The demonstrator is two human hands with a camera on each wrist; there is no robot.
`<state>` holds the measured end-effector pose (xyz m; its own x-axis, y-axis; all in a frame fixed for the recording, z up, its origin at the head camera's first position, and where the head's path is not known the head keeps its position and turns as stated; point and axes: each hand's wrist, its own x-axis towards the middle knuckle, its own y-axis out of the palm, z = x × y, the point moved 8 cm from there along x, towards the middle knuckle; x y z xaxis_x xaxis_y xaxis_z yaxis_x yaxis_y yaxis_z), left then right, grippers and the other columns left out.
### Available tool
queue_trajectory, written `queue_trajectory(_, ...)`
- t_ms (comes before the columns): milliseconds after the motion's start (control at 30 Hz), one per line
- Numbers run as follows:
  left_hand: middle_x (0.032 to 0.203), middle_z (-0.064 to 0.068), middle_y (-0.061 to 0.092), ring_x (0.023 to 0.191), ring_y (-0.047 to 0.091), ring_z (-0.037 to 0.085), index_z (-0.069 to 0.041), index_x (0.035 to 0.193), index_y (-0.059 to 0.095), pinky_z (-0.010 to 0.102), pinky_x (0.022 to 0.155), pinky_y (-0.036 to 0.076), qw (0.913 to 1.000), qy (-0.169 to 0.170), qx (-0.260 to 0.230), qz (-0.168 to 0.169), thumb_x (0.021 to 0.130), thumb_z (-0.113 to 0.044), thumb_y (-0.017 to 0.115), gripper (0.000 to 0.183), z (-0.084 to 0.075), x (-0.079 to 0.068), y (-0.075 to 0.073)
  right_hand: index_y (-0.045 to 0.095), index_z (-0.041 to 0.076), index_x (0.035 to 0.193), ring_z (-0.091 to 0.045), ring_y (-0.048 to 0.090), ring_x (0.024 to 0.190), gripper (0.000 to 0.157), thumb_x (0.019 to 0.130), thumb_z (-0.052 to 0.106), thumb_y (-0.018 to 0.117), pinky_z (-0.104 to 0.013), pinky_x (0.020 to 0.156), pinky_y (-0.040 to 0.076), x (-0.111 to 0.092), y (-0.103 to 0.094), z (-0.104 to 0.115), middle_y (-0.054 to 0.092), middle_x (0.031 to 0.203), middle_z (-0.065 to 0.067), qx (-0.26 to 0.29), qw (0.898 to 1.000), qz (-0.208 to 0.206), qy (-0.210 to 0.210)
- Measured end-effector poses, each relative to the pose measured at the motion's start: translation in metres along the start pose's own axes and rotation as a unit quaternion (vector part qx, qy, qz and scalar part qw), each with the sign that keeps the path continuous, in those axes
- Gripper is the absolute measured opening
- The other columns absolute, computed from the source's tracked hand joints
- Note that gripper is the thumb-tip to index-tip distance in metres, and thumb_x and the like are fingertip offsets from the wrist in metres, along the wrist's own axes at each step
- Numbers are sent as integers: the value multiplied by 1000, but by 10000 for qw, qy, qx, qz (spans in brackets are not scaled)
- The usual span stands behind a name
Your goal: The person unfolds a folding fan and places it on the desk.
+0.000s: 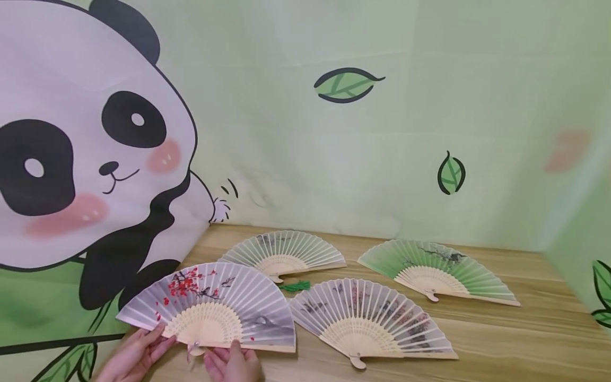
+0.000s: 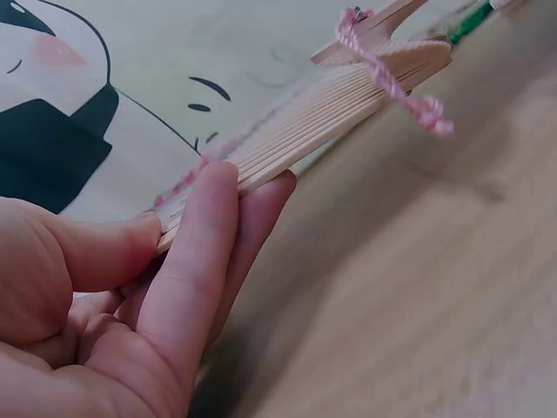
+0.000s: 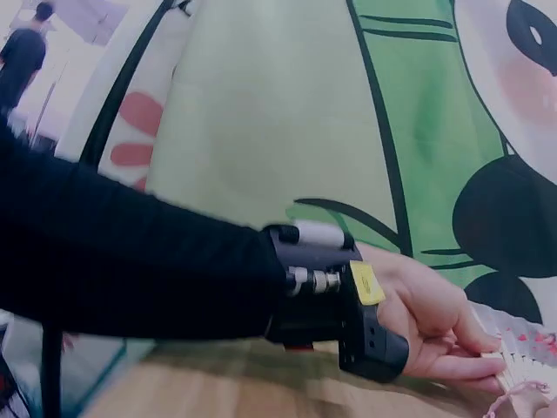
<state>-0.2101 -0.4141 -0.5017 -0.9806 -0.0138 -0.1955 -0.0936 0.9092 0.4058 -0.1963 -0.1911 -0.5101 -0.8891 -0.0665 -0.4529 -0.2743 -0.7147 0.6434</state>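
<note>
A grey folding fan (image 1: 269, 318) with red blossoms is spread wide at the front left in the head view. My left hand (image 1: 138, 353) pinches its left edge between thumb and fingers. On the lower right edge, my right hand (image 1: 234, 365) grips with the thumb on top. A pink cord (image 2: 383, 74) hangs from the pivot end, seen in the left wrist view. The left wrist view shows the fan's ribs (image 2: 305, 131) edge-on, stacked close at the pivot and tilted over the table. In the right wrist view the left hand (image 3: 435, 318) appears, gripping the fan's edge.
A purple-grey fan (image 1: 372, 318) lies open just right of the held one. Behind lie a pale green fan (image 1: 286, 249) with a green tassel (image 1: 296, 286) and a brighter green fan (image 1: 434, 265). The wooden table (image 1: 525, 339) meets a panda-printed backdrop (image 1: 267, 132).
</note>
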Motion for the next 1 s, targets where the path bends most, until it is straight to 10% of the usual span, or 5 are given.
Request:
queue_trajectory(267,100,2,67,94,67,15,-17,105,58,28,94,50,9959,-445,265,-738,104,-9,45,16,9,1,-9,41,-22,107,-37,69,82,27,104,4,32,-41,72,60,5,-5,-9,64,85,-30,50,9995,-118,294)
queue_trajectory(700,95,8,68,88,68,12,13,118,50,26,87,54,9842,-787,1312,-892,103,-5,42,24,7,4,-7,36,-29,117,-41,67,89,37,104,4,28,-41,79,58,-3,-4,-7,60,94,-38,264,9955,-112,906)
queue_trajectory(1000,65,9,64,58,66,17,12,87,55,30,58,59,9276,-981,3129,-1792,99,-13,45,29,-2,0,-12,46,-23,101,-30,70,76,33,102,6,31,-31,70,59,-8,-5,-4,66,83,-30,34,9940,81,1090)
